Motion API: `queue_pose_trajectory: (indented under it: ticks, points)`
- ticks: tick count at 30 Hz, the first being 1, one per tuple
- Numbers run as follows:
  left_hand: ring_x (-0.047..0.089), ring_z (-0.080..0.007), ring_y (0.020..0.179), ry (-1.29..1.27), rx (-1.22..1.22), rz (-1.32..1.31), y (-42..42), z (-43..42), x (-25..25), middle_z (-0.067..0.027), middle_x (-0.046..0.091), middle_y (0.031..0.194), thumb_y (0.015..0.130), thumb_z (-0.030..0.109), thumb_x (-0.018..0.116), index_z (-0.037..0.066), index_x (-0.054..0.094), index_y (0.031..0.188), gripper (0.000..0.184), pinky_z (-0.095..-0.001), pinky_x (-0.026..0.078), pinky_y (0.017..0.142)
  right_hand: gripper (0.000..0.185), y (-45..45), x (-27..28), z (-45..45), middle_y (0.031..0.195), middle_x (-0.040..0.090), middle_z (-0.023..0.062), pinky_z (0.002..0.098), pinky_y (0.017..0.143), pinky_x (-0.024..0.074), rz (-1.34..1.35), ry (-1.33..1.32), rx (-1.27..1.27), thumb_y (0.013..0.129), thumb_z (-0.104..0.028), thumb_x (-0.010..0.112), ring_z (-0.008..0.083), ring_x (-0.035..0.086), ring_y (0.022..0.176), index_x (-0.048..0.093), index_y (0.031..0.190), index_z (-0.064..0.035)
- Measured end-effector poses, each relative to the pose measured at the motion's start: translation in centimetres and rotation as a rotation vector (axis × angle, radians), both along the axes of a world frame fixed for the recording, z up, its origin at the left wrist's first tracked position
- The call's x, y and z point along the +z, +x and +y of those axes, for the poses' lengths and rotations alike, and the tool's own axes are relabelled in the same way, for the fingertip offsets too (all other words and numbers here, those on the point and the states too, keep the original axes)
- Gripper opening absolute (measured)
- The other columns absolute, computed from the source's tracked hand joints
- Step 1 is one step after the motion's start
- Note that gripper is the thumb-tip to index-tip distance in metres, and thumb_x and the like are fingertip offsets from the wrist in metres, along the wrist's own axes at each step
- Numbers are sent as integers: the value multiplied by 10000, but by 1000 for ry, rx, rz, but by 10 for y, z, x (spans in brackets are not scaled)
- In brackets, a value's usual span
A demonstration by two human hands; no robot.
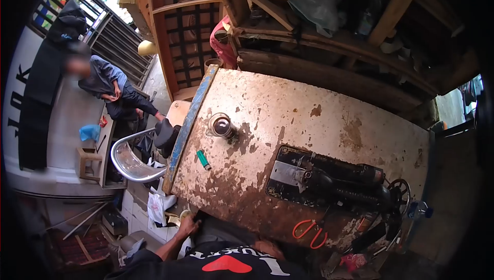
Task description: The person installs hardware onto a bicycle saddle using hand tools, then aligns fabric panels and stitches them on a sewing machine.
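My left hand (pixel 189 224) is beside the table's front left corner, its fingers curled closed. A small pale thing shows at its top, but I cannot make out what it is. My right hand (pixel 269 249) rests low, close to my body at the table's front edge; its fingers are hidden. On the worn table (pixel 288 100) lies a black sewing machine (pixel 329 179). Scissors with orange handles (pixel 310 232) lie in front of the machine. A green lighter (pixel 204 160) and a glass mug (pixel 221 126) with dark contents stand apart from both hands.
A person (pixel 116 82) sits beyond the table on the left. Near them are a metal-framed chair (pixel 136 156) and a wooden stool (pixel 88 164). A white plastic bag (pixel 158 207) is beside the table's left corner. Wooden shelving (pixel 329 43) borders the far side.
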State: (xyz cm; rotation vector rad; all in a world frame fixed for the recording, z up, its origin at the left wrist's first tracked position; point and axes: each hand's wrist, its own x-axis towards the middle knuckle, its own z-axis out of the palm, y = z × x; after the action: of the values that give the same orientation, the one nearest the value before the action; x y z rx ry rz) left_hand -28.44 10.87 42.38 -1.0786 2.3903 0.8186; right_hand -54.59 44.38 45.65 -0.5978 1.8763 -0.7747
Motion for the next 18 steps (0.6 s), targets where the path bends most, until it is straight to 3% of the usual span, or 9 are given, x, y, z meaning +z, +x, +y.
queue_pose_trajectory:
  ticks: [2, 6, 9, 10, 12, 15, 16, 17, 18]
  points:
    - [686, -436, 984, 50, -49, -234, -34, -5, 30, -286, 705, 1031, 871, 289, 687, 20, 668, 1206, 430, -502, 532, 859, 364, -35, 67, -22, 1194, 675, 206, 427, 928, 516, -74, -85, 202, 969, -314, 585, 391, 648, 1096, 677, 1190, -40]
    - [669, -456, 1023, 47, 66, -155, -53, -10, 35, -275, 708, 1034, 862, 290, 671, 54, 676, 1196, 410, -520, 525, 887, 358, -76, 137, -86, 1168, 694, 194, 416, 900, 537, -59, -246, 403, 972, -322, 583, 383, 671, 1064, 694, 1167, -43]
    - [669, -459, 1025, 86, 145, 6, -54, -13, 20, -281, 704, 1053, 857, 301, 667, 45, 688, 1165, 401, -517, 525, 899, 396, -94, 70, -155, 1138, 694, 204, 409, 880, 548, 415, -569, -192, 921, -204, 694, 371, 679, 1033, 633, 1251, 5]
    - [669, -459, 1025, 88, 141, 23, -55, -15, 11, -281, 704, 1053, 857, 301, 667, 45, 688, 1165, 401, -517, 525, 899, 662, -113, 79, -181, 1240, 641, 251, 451, 938, 527, 417, -506, -321, 873, -201, 755, 413, 637, 1122, 474, 1432, 15]
    - [678, -448, 1020, 65, 132, 5, -52, -23, -14, -287, 701, 1068, 826, 277, 670, 14, 690, 1135, 406, -507, 532, 897, 955, -144, 55, -229, 1322, 572, 296, 501, 1005, 489, 688, -610, -404, 810, -224, 821, 461, 575, 1205, 266, 1564, -39]
    - [625, -420, 1168, -1, -49, 170, -22, -42, -107, -265, 665, 1226, 780, 269, 625, 11, 675, 1197, 493, -455, 509, 979, 1117, -165, 36, -273, 1344, 537, 330, 530, 1056, 450, 543, -512, -350, 762, -247, 858, 493, 520, 1260, 139, 1599, -79]
    - [578, -423, 1239, -197, -174, 349, -24, -40, -119, -251, 610, 1342, 807, 262, 605, 46, 659, 1265, 510, -435, 477, 1042, 1043, -170, 35, -283, 1263, 591, 340, 520, 1055, 453, 550, -522, -342, 739, -192, 855, 500, 558, 1217, 221, 1555, -51]
    - [571, -444, 1238, -110, -38, 244, -28, -37, -124, -248, 583, 1383, 828, 266, 600, 66, 636, 1313, 525, -439, 478, 1045, 1011, -178, 18, -297, 1242, 611, 320, 522, 1022, 477, 597, -619, -361, 737, -198, 856, 505, 585, 1171, 250, 1536, -65]
    - [599, -434, 1201, -164, 59, 416, -39, -27, -115, -249, 632, 1310, 839, 277, 608, 73, 671, 1266, 478, -445, 482, 1032, 980, -184, -1, -310, 1221, 631, 300, 524, 988, 501, 631, -703, -368, 735, -204, 858, 510, 612, 1126, 280, 1516, -80]
